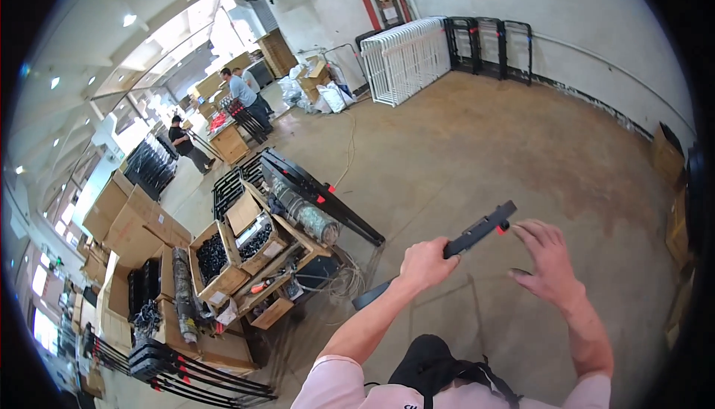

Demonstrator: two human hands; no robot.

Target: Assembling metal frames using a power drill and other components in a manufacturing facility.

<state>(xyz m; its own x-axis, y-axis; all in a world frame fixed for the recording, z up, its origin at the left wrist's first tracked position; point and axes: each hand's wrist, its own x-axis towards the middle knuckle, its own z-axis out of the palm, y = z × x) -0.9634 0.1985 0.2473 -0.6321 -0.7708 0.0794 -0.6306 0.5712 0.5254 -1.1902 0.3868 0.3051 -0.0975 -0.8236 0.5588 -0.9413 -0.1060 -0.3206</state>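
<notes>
My left hand (pixel 430 262) is wrapped around a long black bar (pixel 477 235), which slants from lower left up to the right in front of me. The bar's lower end shows beyond my left wrist. Close to its upper end sits a small round black knob with a red piece (pixel 502 227). My right hand (pixel 551 266) is just right of that end, fingers and thumb spread apart and apparently not touching the bar. Nothing shows in its grasp.
A wooden bench (pixel 302 260) left of me bears a carton of small black parts (pixel 212 256). Long black frames (pixel 320 193) lean beside it; more lie at lower left. White racks (pixel 406 59) stand by the wall. Several people work farther back.
</notes>
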